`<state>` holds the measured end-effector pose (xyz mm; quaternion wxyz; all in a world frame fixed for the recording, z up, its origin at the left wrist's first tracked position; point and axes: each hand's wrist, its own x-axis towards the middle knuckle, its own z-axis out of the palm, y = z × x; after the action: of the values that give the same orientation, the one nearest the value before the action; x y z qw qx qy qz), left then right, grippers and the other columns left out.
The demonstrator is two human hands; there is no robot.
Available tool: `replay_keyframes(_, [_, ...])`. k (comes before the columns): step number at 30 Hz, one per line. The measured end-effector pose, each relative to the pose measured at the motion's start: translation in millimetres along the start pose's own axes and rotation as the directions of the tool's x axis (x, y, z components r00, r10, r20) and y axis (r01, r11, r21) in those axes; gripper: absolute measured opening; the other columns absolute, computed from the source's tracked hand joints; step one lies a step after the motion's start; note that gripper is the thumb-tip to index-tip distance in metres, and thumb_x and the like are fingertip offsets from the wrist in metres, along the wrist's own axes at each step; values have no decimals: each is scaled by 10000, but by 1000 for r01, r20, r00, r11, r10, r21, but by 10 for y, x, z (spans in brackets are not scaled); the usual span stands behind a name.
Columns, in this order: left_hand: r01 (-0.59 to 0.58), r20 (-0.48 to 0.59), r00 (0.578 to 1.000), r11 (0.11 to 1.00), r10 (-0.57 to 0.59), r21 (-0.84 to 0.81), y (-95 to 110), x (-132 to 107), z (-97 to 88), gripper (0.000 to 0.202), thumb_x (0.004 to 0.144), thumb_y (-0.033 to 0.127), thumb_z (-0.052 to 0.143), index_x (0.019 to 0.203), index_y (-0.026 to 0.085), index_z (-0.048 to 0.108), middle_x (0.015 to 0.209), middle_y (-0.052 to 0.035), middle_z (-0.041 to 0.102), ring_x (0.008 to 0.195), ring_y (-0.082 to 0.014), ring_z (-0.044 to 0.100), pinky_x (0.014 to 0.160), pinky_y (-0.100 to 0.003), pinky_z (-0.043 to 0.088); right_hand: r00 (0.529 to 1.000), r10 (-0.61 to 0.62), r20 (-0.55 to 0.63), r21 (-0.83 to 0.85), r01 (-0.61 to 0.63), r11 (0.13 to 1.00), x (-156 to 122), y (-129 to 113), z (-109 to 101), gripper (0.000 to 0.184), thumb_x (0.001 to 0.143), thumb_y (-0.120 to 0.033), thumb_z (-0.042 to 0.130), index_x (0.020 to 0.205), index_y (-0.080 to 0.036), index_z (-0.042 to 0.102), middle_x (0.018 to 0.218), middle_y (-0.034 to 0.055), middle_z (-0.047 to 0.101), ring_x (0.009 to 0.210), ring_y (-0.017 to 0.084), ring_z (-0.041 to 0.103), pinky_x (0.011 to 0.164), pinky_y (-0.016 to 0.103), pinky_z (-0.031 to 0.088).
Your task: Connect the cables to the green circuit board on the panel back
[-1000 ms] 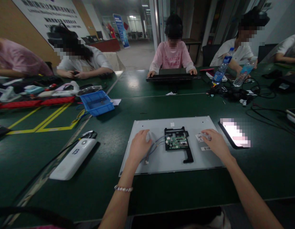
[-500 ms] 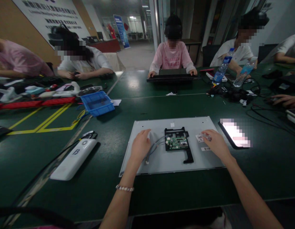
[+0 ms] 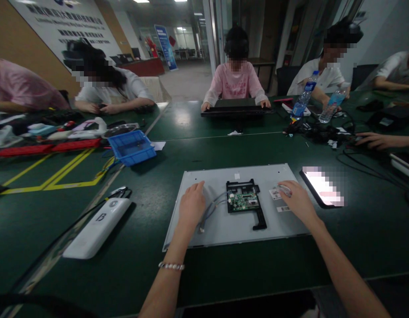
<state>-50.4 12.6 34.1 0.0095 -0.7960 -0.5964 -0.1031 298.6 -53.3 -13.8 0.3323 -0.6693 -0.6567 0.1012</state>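
Display panel (image 3: 217, 238) lies flat on the green table (image 3: 134, 282), circuit board (image 3: 240, 199) on top, between both hands. Left hand (image 3: 192, 204): above panel's left side; cannot tell whether gripping. Right hand (image 3: 297, 201): fingers closed on small clear item (image 3: 285, 190), beside printed sticker (image 3: 274, 194). Blue bin (image 3: 134, 155): small dark bits, unidentifiable. Blue-labelled bottle (image 3: 302, 99): print illegible. White power bank (image 3: 97, 229): mark reads "B" or "13".

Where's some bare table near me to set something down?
Green tabletop lies bare between the white power bank and the gray panel, and between that panel and the blue bin. Crowded: around the bottles and cables; left of the bin.
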Motion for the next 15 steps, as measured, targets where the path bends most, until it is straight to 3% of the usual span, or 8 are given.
replay_keyframes(4, [-29,-82,996,999,26,-43,50,-2,-14,420,864,177,426,1282,148,422,1278,-137,502,1173,-278,474,975,-421,396,999,-2,-54,-9,2,1000,11,-33,15,299,845,-278,461,1102,-202,593,1114,96,593,1054,249,541,933,449,425])
replay_keyframes(7, [-135,-133,984,981,116,-143,195,-29,-43,429,909,273,416,1323,175,359,1370,-124,412,1277,-261,372,1043,-434,333,996,-41,-81,-13,40,999,62,-108,37,297,844,-263,457,1102,-209,594,1128,92,594,1084,252,524,958,464,403])
replay_keyframes(11, [-336,-61,941,904,332,-263,454,-114,-47,511,916,371,430,1377,209,278,1451,-97,309,1344,-228,276,1092,-407,276,984,-177,0,-7,177,984,249,-348,76,290,852,-239,456,1099,-212,607,1121,81,610,1075,234,531,963,432,405])
replay_keyframes(15, [-409,13,905,877,426,-250,582,-180,49,573,873,416,504,1372,218,302,1445,-96,322,1357,-261,245,1103,-449,244,942,-314,116,-7,317,948,539,-637,208,277,866,-216,470,1100,-183,616,1105,87,630,1058,212,545,951,381,414])
